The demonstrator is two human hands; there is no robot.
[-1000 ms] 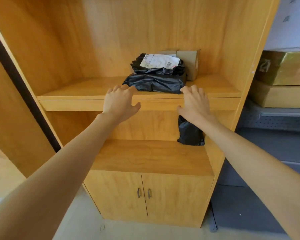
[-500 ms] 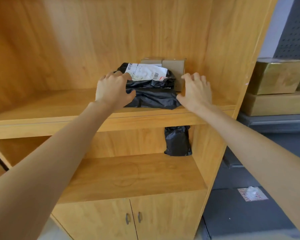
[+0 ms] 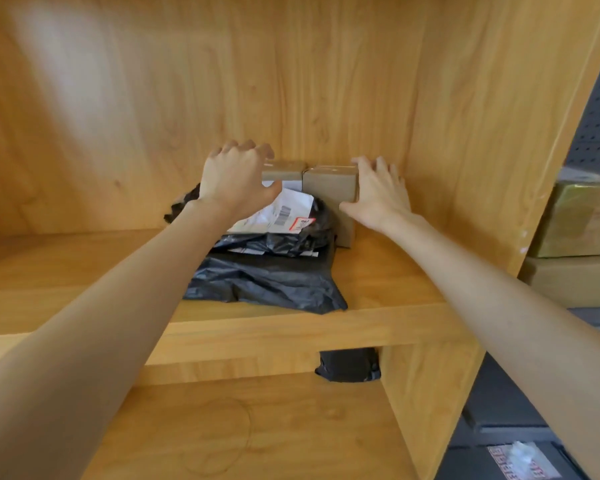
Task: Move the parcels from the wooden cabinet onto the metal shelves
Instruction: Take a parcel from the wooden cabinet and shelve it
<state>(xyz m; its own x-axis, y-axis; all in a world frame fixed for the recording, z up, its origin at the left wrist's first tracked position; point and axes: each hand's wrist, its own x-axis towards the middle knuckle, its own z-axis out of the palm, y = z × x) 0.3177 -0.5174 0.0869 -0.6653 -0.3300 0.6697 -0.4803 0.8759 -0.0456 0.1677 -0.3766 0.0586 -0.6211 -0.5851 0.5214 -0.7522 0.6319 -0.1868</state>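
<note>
The person is reaching deep into the wooden cabinet point(image 3: 326, 81), both arms stretched toward the back of its upper shelf point(image 3: 291, 327). On the left, the left hand point(image 3: 234, 178) is arching over the left cardboard box point(image 3: 284, 170), fingers curled down behind its far top edge; whether that grip is actually closing on the box I cannot tell, since the hand is hiding the contact. Just right of it, the right cardboard box point(image 3: 329, 185) is standing against its neighbour, the two touching side by side along the back wall, so their combined long axis is running left to right between the hands. The right hand point(image 3: 378, 195) is lying flat against that box's right side, fingers straight and spread, pressing rather than grasping.

The boxes are sitting directly between the two hands, each hand equally near its own box, which to my eye suits a squeeze-and-lift of both together.

In front of the boxes, nearer the person, black poly bags point(image 3: 267, 275) are lying in a heap, the top one carrying a white label point(image 3: 281, 213). I am counting two boxes and at least two bags there, plus one more black bag point(image 3: 347, 365) showing on the shelf below. At the far right, cardboard parcels point(image 3: 582, 223) are already sitting on the metal shelves point(image 3: 596, 98).
</note>
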